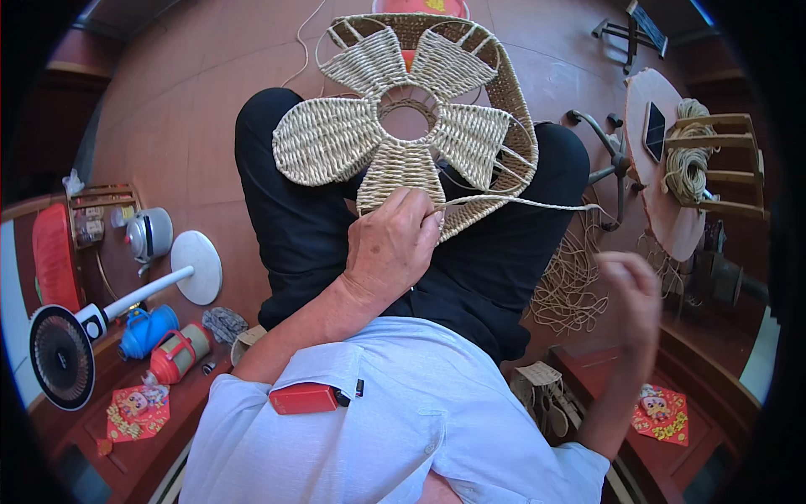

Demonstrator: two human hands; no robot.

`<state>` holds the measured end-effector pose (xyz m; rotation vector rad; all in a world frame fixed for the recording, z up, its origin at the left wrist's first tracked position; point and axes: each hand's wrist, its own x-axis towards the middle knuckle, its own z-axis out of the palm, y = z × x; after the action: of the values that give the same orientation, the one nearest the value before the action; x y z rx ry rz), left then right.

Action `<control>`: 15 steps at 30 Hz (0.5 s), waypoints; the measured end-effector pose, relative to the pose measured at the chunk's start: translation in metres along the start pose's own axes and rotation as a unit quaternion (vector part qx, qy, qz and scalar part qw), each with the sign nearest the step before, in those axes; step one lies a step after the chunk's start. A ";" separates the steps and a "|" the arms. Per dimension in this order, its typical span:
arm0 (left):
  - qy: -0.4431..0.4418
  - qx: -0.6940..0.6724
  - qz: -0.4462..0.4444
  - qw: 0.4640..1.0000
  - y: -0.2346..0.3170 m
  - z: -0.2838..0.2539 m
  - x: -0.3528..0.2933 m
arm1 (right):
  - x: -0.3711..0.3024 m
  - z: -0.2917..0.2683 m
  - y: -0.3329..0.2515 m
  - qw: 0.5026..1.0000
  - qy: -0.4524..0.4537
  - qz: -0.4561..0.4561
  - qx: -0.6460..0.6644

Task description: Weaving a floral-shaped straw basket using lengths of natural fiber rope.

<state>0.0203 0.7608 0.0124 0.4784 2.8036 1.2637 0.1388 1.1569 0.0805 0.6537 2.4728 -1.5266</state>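
A woven straw flower (pixel 327 141) with several broad petals round an open ring lies over my lap. It is joined to a woven straw basket (pixel 512 101) with a thick braided rim. My left hand (pixel 393 231) is closed on the tip of the nearest petal, thumb and fingers pinched together. From that spot a straw cord (pixel 520 202) runs off to the right across my knee. My right hand (pixel 634 290) is raised at the right, away from the flower, with curled fingers. It is blurred, and whether the cord passes into it cannot be seen.
Loose cord (pixel 571 281) lies heaped on the floor beside my right knee. A round-edged board (pixel 651 189) at the right bears a phone (pixel 654 132) and a cord coil (pixel 688 172). To the left stand a fan (pixel 63 357), a kettle (pixel 151 233) and flasks (pixel 180 353).
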 end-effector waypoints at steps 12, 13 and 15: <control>0.014 -0.071 -0.073 0.995 -0.010 -0.008 -0.001 | 0.046 0.231 -0.084 0.993 -0.088 -0.079 0.021; 0.012 -0.073 -0.074 0.994 -0.012 -0.011 -0.001 | 0.048 0.233 -0.085 0.994 -0.102 -0.032 0.014; 0.020 -0.074 -0.088 0.993 -0.015 -0.019 -0.002 | 0.051 0.233 -0.087 0.992 -0.110 -0.031 0.043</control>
<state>0.0152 0.7371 0.0133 0.1948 2.6858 1.4420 0.0341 0.9328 0.0242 0.3982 2.2943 -1.6395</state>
